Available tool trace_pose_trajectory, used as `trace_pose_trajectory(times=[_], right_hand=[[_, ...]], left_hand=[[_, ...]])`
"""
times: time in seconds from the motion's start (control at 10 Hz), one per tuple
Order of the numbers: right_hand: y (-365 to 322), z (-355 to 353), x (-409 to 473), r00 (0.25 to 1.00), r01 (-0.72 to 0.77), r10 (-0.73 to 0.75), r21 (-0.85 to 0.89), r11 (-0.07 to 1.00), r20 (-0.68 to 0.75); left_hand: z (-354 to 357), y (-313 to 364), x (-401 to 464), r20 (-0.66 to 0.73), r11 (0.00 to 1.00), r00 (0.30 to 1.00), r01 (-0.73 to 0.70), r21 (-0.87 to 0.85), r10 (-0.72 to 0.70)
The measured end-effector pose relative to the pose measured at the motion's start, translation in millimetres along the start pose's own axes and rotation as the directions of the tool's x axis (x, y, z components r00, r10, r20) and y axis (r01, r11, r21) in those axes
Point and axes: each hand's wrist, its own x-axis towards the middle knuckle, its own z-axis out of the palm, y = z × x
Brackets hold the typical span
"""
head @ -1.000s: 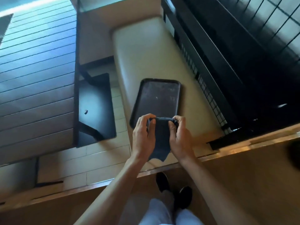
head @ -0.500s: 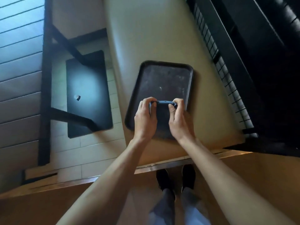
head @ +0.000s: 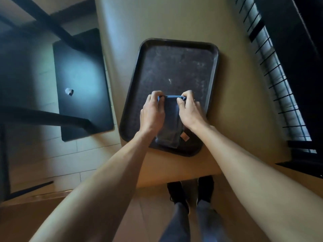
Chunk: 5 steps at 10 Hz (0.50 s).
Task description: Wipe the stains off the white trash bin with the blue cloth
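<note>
A pale tabletop (head: pixel 236 119) is running away from you, with a dark tray (head: pixel 174 67) lying flat on it and dark railings (head: pixel 279 84) along its right side. You are holding the blue cloth (head: pixel 172 123) over the near end of the tray, its lower end draping onto the tray. Your left hand (head: pixel 153 114) is pinching the cloth's top left corner and your right hand (head: pixel 189 111) is pinching the top right corner. Your dark shoes (head: pixel 176 194) are showing on the floor below.

Beneath your hands, the pale bin top (head: pixel 174 20) carries a dark tray (head: pixel 212 74); the blue cloth (head: pixel 172 123) lies on that tray.
</note>
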Motion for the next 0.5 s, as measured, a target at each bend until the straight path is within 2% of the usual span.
trace_pose_trajectory(times=[0.2,0.5], right_hand=[[3.3,-3.8,30.2,0.995,0.051,-0.067,-0.206,0.977,-0.072],[-7.5,-22.4,14.6,0.999,0.021,-0.016,-0.17,0.985,0.029]], left_hand=[[10.1,-4.5,30.1,0.1,0.99,0.995,-0.036,0.133,0.023],[-16.8,2.3,13.1,0.208,0.99,0.977,0.009,0.14,-0.039]])
